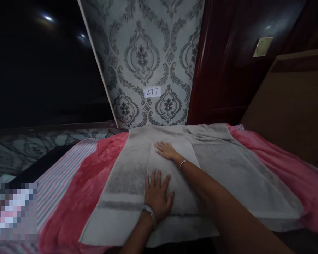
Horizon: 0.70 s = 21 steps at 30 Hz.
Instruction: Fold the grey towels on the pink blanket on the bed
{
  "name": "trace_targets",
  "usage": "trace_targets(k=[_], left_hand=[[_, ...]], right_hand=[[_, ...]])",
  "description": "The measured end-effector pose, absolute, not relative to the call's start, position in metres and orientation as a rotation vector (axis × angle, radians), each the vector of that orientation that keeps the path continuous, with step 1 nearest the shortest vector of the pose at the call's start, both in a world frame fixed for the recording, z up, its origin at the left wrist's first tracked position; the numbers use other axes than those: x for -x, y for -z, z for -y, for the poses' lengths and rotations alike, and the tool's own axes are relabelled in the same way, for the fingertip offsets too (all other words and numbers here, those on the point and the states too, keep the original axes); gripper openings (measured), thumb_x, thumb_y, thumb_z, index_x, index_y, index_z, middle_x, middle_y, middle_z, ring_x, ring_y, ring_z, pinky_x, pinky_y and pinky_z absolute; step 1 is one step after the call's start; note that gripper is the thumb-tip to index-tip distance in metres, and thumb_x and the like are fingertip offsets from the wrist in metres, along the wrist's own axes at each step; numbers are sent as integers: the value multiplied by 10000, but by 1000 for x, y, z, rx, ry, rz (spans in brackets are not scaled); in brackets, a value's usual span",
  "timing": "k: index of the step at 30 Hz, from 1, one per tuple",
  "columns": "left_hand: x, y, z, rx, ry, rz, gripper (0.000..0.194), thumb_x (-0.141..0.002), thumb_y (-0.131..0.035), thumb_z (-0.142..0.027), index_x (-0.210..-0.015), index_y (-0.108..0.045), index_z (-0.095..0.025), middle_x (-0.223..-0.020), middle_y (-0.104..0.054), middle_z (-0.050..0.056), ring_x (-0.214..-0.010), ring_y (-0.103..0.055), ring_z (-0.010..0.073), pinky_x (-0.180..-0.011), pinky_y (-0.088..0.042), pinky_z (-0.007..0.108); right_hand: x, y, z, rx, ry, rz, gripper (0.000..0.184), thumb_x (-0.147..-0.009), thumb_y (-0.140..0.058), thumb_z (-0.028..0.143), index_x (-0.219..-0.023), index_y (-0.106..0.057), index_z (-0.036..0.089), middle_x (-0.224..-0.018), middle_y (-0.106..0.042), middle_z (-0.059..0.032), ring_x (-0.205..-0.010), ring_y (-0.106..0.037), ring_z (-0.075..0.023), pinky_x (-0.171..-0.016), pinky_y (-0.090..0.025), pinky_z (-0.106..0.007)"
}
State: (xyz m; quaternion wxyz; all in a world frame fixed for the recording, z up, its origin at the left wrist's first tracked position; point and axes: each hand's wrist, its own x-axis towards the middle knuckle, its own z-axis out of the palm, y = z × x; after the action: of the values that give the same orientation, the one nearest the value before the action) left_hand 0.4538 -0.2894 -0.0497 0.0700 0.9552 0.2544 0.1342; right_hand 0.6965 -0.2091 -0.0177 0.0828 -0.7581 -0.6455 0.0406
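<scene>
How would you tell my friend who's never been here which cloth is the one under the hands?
Find the patterned wallpaper, then look below it to the red cloth. On top lies the grey cloth, with the left hand and right hand resting on it. It's the grey one, unlike the red cloth beneath and the striped cloth at the picture's left.
</scene>
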Motion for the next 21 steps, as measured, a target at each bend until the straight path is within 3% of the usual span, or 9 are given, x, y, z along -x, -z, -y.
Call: trace_targets(k=[8,12,15,17,21], left_hand=[[-457,47,288,-2902,-405,-795,615,-935,-487,-509,-1509,-464,-290,-1627,-333,152,-1519,-220,400,-1182,-171,668],[-458,41,290,-2905,-394,-794,607,-931,-497,-492,-1499,-479,-278,-1619,-349,150,-1512,-237,403,-1182,-181,661],[-457,35,293,-2874,-399,-791,602,-922,-519,-467,-1485,-499,-253,-1616,-352,160,-1511,-242,398,-1186,-189,651],[-457,31,294,-2819,-430,-795,603,-895,-565,-457,-1454,-536,-235,-1627,-328,160,-1519,-223,394,-1196,-198,621],[-454,28,283,-2483,-615,-947,619,-782,-701,-352,-1373,-608,-191,-1631,-322,160,-1518,-234,382,-1204,-261,531]], right_hand=[[-742,28,303,2562,-49,1604,604,-1035,-220,532,-1599,-272,322,-1680,-179,-24,-1539,-157,-257,-1214,-175,-501],[-756,38,364,2728,-62,1360,605,-1038,-204,487,-1609,-242,292,-1677,-182,-58,-1530,-186,-284,-1198,-198,-550],[-752,41,397,2704,-85,1259,581,-1033,-273,424,-1591,-308,263,-1668,-212,-75,-1526,-197,-306,-1192,-201,-578],[-745,39,411,2660,-119,1212,571,-1013,-346,368,-1565,-375,225,-1650,-260,-97,-1510,-248,-317,-1180,-252,-559],[-719,29,423,2581,-106,1266,533,-968,-393,271,-1470,-526,153,-1519,-491,-132,-1406,-447,-269,-1151,-359,-426]])
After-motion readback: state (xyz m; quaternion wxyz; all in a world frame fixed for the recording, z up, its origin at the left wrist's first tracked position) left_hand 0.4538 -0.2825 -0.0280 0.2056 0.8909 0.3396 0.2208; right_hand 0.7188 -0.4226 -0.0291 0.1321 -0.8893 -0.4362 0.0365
